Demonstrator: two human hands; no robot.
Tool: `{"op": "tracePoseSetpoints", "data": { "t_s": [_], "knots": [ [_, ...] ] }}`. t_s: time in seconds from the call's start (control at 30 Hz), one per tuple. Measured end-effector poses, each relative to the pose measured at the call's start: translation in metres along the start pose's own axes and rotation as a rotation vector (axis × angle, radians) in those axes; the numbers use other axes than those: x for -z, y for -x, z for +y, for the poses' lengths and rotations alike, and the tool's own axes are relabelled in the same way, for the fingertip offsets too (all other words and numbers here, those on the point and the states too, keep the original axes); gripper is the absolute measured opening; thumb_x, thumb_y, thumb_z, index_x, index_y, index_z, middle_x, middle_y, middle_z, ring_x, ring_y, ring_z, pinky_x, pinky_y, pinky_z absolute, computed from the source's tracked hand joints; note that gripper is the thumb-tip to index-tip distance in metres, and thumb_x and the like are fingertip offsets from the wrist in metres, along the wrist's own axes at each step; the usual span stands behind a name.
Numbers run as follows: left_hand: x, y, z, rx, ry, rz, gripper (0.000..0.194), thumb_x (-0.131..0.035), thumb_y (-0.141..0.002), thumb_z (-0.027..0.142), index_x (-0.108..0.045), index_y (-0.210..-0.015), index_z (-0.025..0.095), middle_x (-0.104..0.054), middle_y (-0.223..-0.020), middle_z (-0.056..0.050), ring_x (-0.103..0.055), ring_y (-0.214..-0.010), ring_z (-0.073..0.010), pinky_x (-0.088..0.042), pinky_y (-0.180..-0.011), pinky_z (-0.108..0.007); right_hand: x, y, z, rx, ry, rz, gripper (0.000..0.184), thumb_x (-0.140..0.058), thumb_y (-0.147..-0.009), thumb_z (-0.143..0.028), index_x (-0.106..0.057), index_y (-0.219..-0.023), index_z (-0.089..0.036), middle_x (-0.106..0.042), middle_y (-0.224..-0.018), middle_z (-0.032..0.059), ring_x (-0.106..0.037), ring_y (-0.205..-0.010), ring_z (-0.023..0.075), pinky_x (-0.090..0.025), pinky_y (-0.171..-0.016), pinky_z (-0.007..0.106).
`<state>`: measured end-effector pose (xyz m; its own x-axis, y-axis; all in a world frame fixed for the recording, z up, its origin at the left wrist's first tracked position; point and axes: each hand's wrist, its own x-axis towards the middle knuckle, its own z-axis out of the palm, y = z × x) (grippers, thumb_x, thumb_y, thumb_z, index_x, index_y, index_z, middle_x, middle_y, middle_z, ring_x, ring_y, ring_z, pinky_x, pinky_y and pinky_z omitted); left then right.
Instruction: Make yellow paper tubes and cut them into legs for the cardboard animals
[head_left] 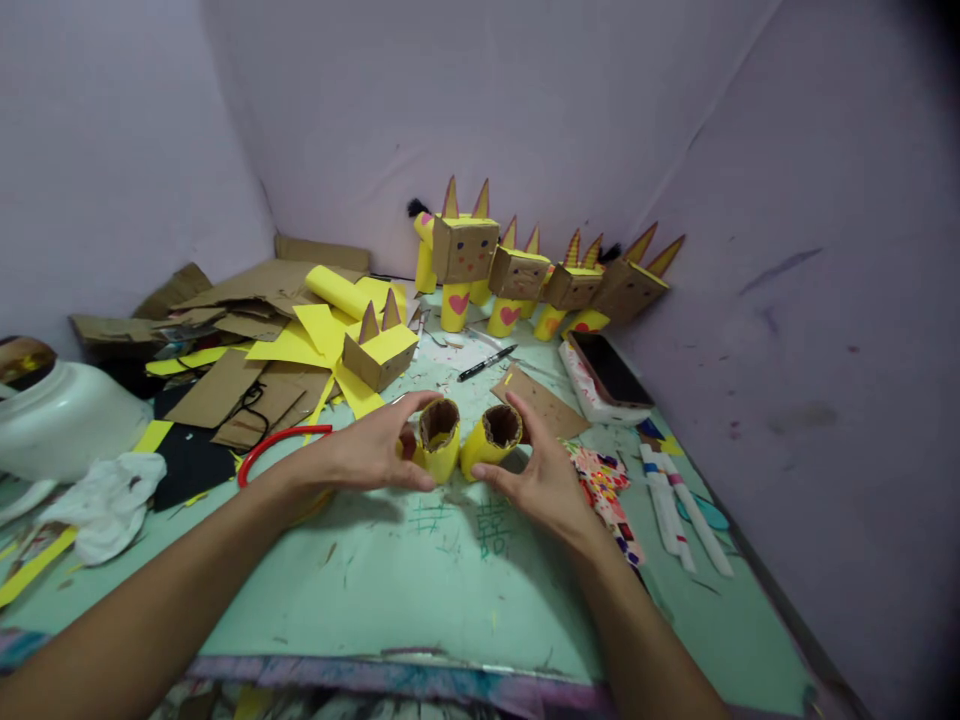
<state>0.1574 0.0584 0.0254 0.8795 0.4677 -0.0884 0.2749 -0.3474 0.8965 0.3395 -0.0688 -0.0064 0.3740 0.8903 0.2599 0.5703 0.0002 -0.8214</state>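
Two short cardboard tubes wrapped in yellow paper stand side by side on the green mat. My left hand curls round the left tube, thumb and fingers on its sides. My right hand grips the right tube, which leans a little to the left. The two tubes touch or nearly touch.
Several cardboard box figures with pointed ears line the back wall. A loose box head lies on yellow paper and cardboard scraps at left. A pen, a phone, glue sticks, a red band and a white cloth lie around.
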Motion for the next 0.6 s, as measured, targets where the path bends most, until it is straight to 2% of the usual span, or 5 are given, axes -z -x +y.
{"op": "tracePoseSetpoints", "data": {
  "t_s": [0.1, 0.17, 0.23, 0.37, 0.6],
  "knots": [
    [-0.009, 0.001, -0.002, -0.013, 0.005, 0.029, 0.071, -0.072, -0.058, 0.021, -0.042, -0.122, 0.02, -0.059, -0.112, -0.007, -0.06, -0.09, -0.022, -0.049, -0.071, -0.03, -0.005, 0.001, -0.002, -0.051, -0.046, -0.047, 0.08, -0.079, -0.059, -0.032, -0.043, -0.128, -0.02, -0.058, -0.124, 0.0114, -0.054, -0.113, 0.0296, -0.04, -0.097, 0.047],
    [-0.017, -0.001, -0.002, -0.043, -0.015, 0.085, 0.06, -0.07, -0.061, 0.021, -0.046, -0.116, 0.019, -0.061, -0.101, -0.004, -0.059, -0.085, -0.0209, -0.048, -0.07, -0.03, -0.007, 0.002, -0.003, -0.052, -0.081, -0.071, 0.065, -0.076, -0.062, -0.028, -0.048, -0.12, -0.021, -0.064, -0.111, 0.0075, -0.06, -0.102, 0.0269, -0.045, -0.089, 0.043],
    [-0.024, -0.004, -0.002, -0.075, -0.052, 0.142, 0.052, -0.07, -0.062, 0.025, -0.049, -0.11, 0.018, -0.062, -0.096, -0.003, -0.058, -0.086, -0.0219, -0.047, -0.073, -0.031, -0.009, 0.002, -0.003, -0.027, -0.097, -0.063, 0.055, -0.073, -0.066, -0.027, -0.05, -0.116, -0.022, -0.066, -0.107, 0.0059, -0.061, -0.099, 0.0252, -0.046, -0.087, 0.04],
    [-0.03, -0.01, -0.007, -0.099, -0.086, 0.248, 0.049, -0.073, -0.062, 0.03, -0.051, -0.104, 0.018, -0.062, -0.099, -0.004, -0.057, -0.092, -0.0231, -0.044, -0.08, -0.034, -0.011, 0.003, 0.001, 0.031, -0.117, -0.042, 0.051, -0.068, -0.071, -0.027, -0.049, -0.118, -0.022, -0.065, -0.109, 0.0059, -0.059, -0.102, 0.0252, -0.045, -0.089, 0.039],
    [-0.033, -0.015, -0.018, -0.075, -0.031, 0.233, 0.045, -0.072, -0.062, 0.029, -0.054, -0.101, 0.017, -0.065, -0.095, -0.004, -0.059, -0.087, -0.0229, -0.045, -0.077, -0.035, -0.019, 0.004, 0.011, -0.026, -0.188, -0.018, 0.053, -0.069, -0.067, -0.023, -0.051, -0.116, -0.023, -0.066, -0.107, 0.0045, -0.061, -0.099, 0.0256, -0.048, -0.086, 0.038]
  ]
}}
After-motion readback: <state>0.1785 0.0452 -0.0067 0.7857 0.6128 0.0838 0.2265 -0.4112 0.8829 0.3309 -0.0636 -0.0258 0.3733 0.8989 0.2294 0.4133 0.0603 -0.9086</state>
